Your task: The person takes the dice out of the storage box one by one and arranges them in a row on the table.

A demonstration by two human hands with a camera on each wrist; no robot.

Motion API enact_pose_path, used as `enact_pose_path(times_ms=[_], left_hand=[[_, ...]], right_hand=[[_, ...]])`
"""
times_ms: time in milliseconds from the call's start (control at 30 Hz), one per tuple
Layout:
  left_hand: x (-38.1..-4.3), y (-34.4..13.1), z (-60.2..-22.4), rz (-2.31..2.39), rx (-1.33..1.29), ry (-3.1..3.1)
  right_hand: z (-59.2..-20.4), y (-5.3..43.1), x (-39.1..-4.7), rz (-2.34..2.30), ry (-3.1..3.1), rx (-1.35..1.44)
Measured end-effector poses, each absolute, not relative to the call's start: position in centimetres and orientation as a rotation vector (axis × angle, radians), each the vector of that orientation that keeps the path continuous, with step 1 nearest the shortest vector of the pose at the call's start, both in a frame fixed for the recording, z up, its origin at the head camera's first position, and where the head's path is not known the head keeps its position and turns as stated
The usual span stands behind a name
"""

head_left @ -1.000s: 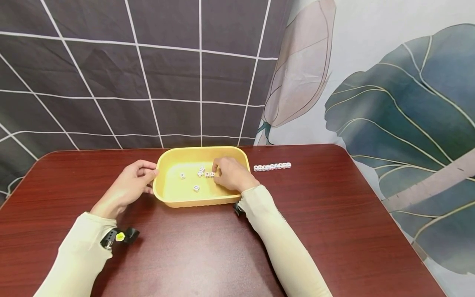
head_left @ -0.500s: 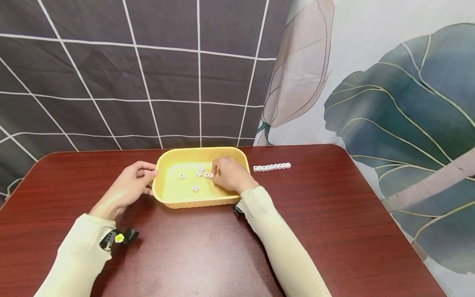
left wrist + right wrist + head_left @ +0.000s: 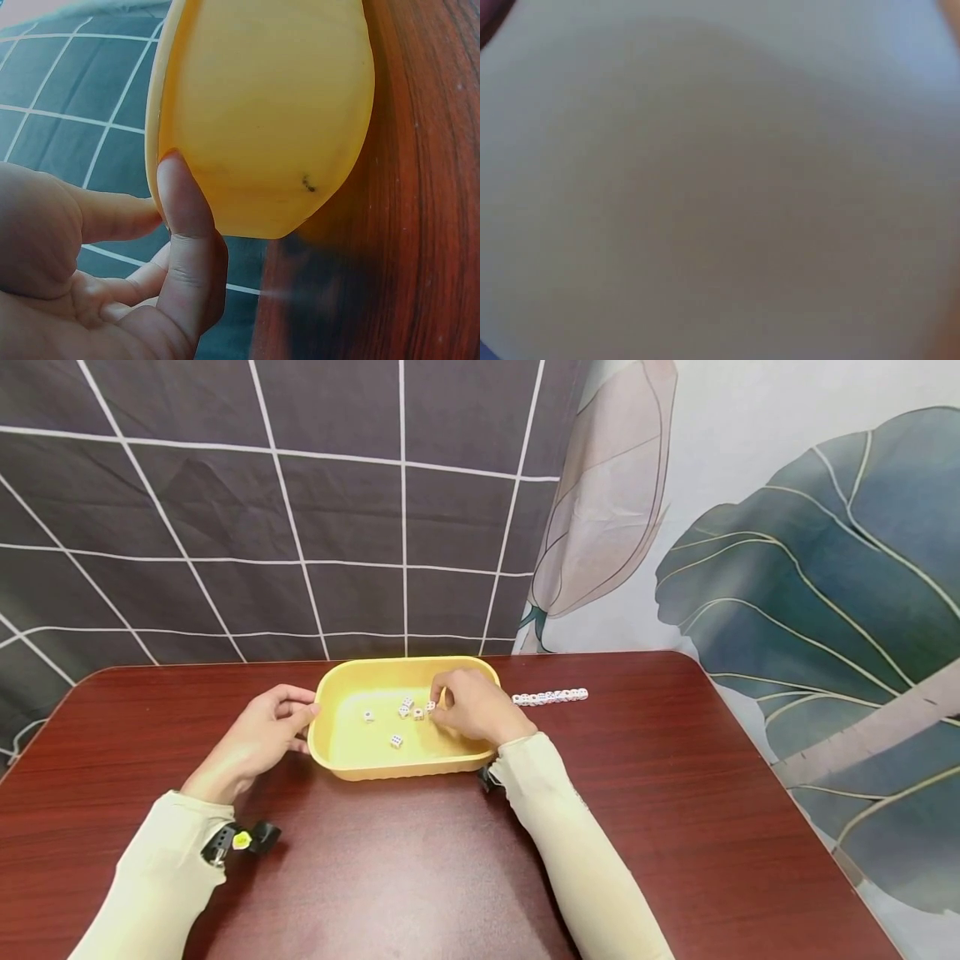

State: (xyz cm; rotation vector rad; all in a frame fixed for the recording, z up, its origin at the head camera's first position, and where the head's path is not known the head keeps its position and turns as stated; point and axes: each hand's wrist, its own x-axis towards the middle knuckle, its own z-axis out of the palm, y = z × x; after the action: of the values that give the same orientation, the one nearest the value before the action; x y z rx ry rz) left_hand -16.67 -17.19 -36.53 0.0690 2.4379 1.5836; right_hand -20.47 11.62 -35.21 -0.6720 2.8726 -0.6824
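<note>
A yellow plastic basin (image 3: 352,766) stands near the table's far edge. My left hand (image 3: 262,731) pinches its left rim; in the left wrist view the left hand (image 3: 180,247) has thumb and finger on either side of that rim. Over the basin's right part, my right hand (image 3: 476,706) pinches a white die (image 3: 431,706) between thumb and fingertips. Several other dice lie on the basin floor, among them one die (image 3: 418,714) just left of the pinched one and another die (image 3: 396,741) nearer the front. The right wrist view is blurred and blocked.
A straight row of white dice (image 3: 551,697) lies on the table (image 3: 675,793) to the right of the basin. Behind the table hang a dark gridded cloth (image 3: 345,510) and a leaf-patterned cloth (image 3: 810,568).
My right hand has shifted slightly up and right, and the die at its fingertips has come away from the die beside it. My left hand stays on the rim.
</note>
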Motion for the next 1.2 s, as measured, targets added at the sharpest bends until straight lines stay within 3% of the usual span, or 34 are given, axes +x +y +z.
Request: enact_pose_path(times_ms=[500, 1200], left_hand=[[-16.7, -17.2, -36.6, 1.588, 0.066, 2.433], [-16.6, -17.3, -36.6, 1.606, 0.091, 2.432]], right_hand=[[-34.0, 14.2, -20.7, -0.861, 2.86, -0.78], [-33.0, 17.4, -20.8, -0.93, 2.908, -0.705]])
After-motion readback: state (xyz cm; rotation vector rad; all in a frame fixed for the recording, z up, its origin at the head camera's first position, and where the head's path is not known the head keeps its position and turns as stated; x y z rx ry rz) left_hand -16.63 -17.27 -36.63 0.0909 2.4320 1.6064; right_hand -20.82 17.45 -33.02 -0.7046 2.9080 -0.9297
